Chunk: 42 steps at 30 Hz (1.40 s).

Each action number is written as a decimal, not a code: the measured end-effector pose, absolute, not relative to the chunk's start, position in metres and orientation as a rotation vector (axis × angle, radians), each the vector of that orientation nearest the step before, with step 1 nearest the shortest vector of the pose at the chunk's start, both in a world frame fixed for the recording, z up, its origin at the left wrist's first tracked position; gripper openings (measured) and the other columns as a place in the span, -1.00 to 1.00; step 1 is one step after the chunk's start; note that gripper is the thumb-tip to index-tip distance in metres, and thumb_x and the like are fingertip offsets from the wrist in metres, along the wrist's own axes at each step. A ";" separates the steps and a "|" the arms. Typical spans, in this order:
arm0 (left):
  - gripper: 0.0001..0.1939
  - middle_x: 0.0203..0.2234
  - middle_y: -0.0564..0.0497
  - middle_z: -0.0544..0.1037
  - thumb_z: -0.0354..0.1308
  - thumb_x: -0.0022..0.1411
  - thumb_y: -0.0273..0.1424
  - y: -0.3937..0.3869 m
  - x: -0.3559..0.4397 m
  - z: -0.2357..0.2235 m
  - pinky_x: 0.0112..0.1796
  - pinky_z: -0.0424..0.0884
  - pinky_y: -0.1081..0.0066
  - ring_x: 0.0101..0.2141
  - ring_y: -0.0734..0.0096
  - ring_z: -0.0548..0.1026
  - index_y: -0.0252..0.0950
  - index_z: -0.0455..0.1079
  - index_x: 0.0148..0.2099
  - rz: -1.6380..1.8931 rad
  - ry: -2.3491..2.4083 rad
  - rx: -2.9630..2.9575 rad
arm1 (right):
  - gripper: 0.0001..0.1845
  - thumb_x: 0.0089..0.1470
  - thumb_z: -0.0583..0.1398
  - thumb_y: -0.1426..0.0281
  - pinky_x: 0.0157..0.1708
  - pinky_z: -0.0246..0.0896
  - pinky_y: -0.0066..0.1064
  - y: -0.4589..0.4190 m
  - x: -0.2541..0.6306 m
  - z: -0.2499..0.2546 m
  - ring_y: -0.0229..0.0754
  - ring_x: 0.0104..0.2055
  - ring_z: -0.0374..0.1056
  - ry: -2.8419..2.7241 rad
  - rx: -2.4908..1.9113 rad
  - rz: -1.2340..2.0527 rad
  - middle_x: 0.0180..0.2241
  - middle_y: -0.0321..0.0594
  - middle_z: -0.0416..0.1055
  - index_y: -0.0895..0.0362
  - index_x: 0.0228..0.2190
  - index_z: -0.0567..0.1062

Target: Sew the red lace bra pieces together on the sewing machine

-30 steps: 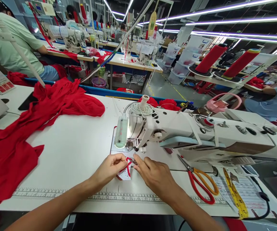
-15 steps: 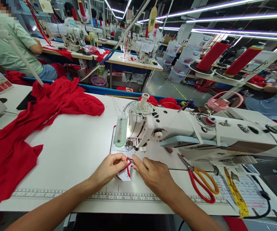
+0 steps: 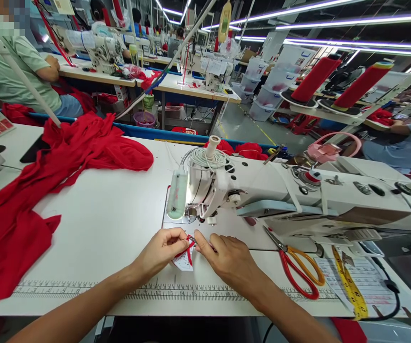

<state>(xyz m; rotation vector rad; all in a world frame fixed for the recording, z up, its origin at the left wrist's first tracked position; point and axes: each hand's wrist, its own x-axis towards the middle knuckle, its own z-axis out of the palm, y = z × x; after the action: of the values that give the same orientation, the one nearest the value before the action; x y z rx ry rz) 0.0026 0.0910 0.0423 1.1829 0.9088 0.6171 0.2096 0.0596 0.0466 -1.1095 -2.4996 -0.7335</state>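
Observation:
My left hand (image 3: 162, 250) pinches a small white label with a red strip (image 3: 184, 258) just in front of the sewing machine (image 3: 262, 190). My right hand (image 3: 226, 259) is closed on a small metal tool (image 3: 201, 242), its tip touching the red strip. Both hands rest on the white table (image 3: 112, 224), a little below the needle area (image 3: 201, 216).
Red fabric (image 3: 41, 190) lies piled on the table's left. Red-and-orange-handled scissors (image 3: 298, 269) and a yellow tape measure (image 3: 348, 286) lie to the right. A printed ruler (image 3: 119, 290) runs along the front edge. Other people work at machines behind and to the right.
The hands have barely moved on the label; the view has tilted slightly.

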 end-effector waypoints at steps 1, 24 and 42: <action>-0.61 -0.59 0.15 0.24 0.20 0.19 -0.11 0.091 0.003 0.043 -0.48 0.12 0.50 -0.53 0.55 0.15 -0.31 0.26 -0.45 0.614 0.913 1.181 | -0.74 0.28 0.16 0.48 -0.52 -0.01 -0.39 0.060 0.210 0.046 -0.32 -0.57 0.13 -2.497 -1.104 -0.739 -0.55 -0.39 0.22 0.18 0.00 0.47; -0.65 -0.60 0.15 0.23 0.18 0.16 -0.14 0.093 0.004 0.044 -0.49 0.12 0.49 -0.54 0.53 0.15 -0.29 0.25 -0.47 0.580 0.957 1.184 | -0.74 0.23 0.15 0.58 -0.51 -0.01 -0.39 0.061 0.211 0.039 -0.31 -0.56 0.10 -2.452 -1.023 -0.777 -0.57 -0.40 0.19 0.23 -0.04 0.46; -0.68 -0.60 0.16 0.23 0.18 0.17 -0.18 0.092 0.004 0.043 -0.48 0.13 0.50 -0.54 0.54 0.15 -0.29 0.25 -0.47 0.580 0.963 1.175 | -0.71 0.19 0.17 0.56 -0.48 -0.04 -0.35 0.060 0.212 0.041 -0.28 -0.55 0.08 -2.482 -1.010 -0.903 -0.56 -0.38 0.17 0.25 -0.03 0.45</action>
<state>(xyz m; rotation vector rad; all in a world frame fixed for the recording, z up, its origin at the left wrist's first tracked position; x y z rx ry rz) 0.0036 0.0922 0.0426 1.1748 0.9630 0.5797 0.2118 0.0595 0.0409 -1.0098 -2.4821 -0.9032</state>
